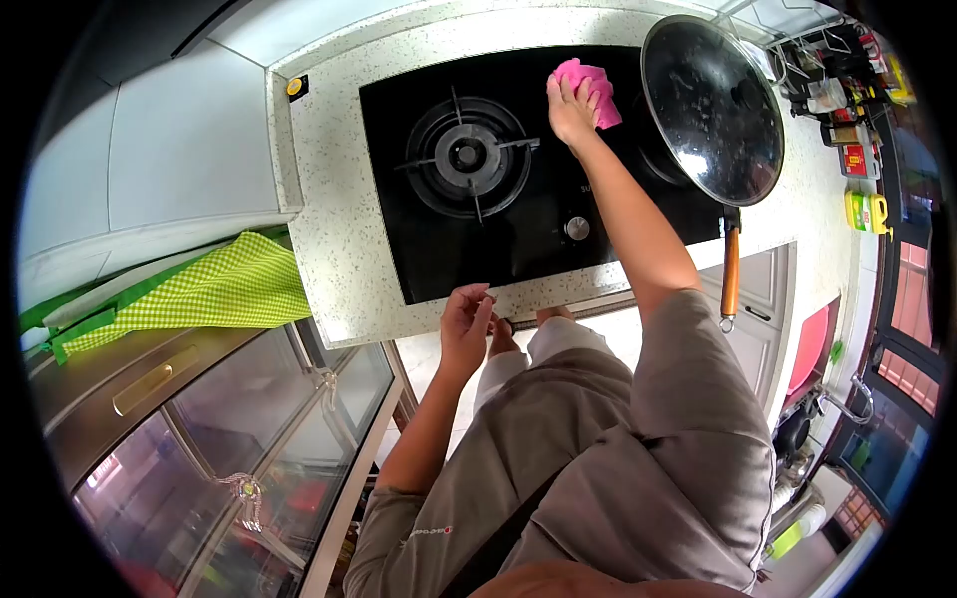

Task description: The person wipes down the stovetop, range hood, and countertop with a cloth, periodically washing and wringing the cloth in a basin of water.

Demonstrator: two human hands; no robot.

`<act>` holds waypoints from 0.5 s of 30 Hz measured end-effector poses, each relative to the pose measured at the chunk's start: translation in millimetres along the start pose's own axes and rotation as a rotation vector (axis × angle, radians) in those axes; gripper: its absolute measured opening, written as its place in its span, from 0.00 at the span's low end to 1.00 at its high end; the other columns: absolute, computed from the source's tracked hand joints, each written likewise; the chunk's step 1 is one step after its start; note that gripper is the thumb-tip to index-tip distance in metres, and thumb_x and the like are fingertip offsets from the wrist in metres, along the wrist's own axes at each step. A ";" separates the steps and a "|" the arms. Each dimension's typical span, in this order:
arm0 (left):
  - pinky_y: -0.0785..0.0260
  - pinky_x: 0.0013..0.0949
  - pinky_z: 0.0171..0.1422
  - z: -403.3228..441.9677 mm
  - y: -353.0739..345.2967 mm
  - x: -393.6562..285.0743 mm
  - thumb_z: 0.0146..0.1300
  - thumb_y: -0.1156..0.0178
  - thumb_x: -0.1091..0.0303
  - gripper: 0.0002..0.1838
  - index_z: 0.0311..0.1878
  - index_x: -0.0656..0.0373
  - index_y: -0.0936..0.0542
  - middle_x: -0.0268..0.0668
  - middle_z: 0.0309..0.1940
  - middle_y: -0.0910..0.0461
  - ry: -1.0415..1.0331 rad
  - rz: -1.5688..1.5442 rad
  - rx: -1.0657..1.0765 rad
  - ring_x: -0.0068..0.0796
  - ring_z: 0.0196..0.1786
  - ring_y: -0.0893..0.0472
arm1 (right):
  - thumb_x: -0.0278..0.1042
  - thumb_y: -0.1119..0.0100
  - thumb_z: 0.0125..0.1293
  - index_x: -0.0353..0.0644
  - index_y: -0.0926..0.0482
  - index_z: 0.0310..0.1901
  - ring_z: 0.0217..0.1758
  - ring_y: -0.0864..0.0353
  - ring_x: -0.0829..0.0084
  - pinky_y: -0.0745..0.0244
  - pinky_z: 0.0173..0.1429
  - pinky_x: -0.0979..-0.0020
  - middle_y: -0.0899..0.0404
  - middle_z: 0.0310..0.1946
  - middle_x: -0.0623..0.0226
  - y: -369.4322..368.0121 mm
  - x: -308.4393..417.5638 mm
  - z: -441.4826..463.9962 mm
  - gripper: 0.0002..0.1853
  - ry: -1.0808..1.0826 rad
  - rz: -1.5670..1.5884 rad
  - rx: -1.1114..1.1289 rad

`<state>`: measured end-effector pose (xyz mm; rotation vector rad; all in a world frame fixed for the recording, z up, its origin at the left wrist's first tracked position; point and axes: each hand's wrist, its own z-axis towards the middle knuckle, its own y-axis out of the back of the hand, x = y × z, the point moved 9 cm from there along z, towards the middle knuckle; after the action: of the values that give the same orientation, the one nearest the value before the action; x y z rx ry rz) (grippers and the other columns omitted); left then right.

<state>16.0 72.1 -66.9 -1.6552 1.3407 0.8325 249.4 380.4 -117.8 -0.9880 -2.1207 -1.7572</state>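
My right hand (571, 112) presses a crumpled pink cloth (601, 93) against the black glass gas cooktop (399, 254), near its back edge between the two burners. The fingers are bent over the cloth. My left hand (465, 327) hangs by the counter's front edge, its fingers loosely curled and apart, with nothing visible in it. To the left of the cloth is the bare left burner (467, 152) with its dark pan support. A wok with a glass lid (710, 110) and a wooden handle (731, 271) covers the right burner.
A control knob (577, 229) sits at the cooktop's front. Speckled countertop (334, 214) surrounds the glass. A green checked cloth (214, 294) covers something at left, above a glass-door cabinet (244, 409). Bottles, racks and a yellow-green jug (866, 212) stand at right.
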 end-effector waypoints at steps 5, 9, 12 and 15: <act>0.31 0.23 0.36 2.8 1.4 -6.5 0.69 0.49 0.73 0.10 0.52 0.59 0.30 0.34 0.39 0.24 0.024 0.000 -0.016 0.19 0.34 0.25 | 0.68 0.73 0.67 0.51 0.52 0.73 0.76 0.71 0.41 0.77 0.75 0.49 0.68 0.75 0.49 34.6 -27.7 57.9 0.40 -0.150 -0.065 -0.237; 0.31 0.23 0.36 3.0 6.9 -4.9 0.69 0.49 0.74 0.09 0.51 0.60 0.30 0.35 0.38 0.24 -0.023 0.082 -0.044 0.19 0.34 0.25 | 0.68 0.68 0.65 0.51 0.53 0.74 0.77 0.69 0.43 0.75 0.75 0.48 0.68 0.75 0.50 58.8 -39.1 95.0 0.41 -0.182 0.085 -0.325; 0.31 0.24 0.38 -5.1 4.1 0.5 0.69 0.49 0.74 0.09 0.51 0.60 0.29 0.35 0.38 0.24 0.031 -0.030 -0.051 0.19 0.34 0.25 | 0.65 0.70 0.67 0.57 0.51 0.73 0.77 0.66 0.44 0.73 0.75 0.46 0.65 0.75 0.54 49.0 -34.2 96.7 0.36 -0.066 -0.096 -0.316; 0.31 0.23 0.38 -7.7 3.7 12.4 0.68 0.48 0.74 0.09 0.51 0.60 0.29 0.35 0.38 0.24 0.058 -0.055 -0.047 0.19 0.33 0.25 | 0.62 0.73 0.71 0.61 0.46 0.71 0.76 0.64 0.44 0.67 0.75 0.44 0.58 0.75 0.60 11.7 -1.7 77.3 0.31 0.292 -0.214 -0.195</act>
<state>14.9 59.5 -75.1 -1.7574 1.3176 0.7944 276.9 452.7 -130.0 -0.5157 -1.9585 -2.0948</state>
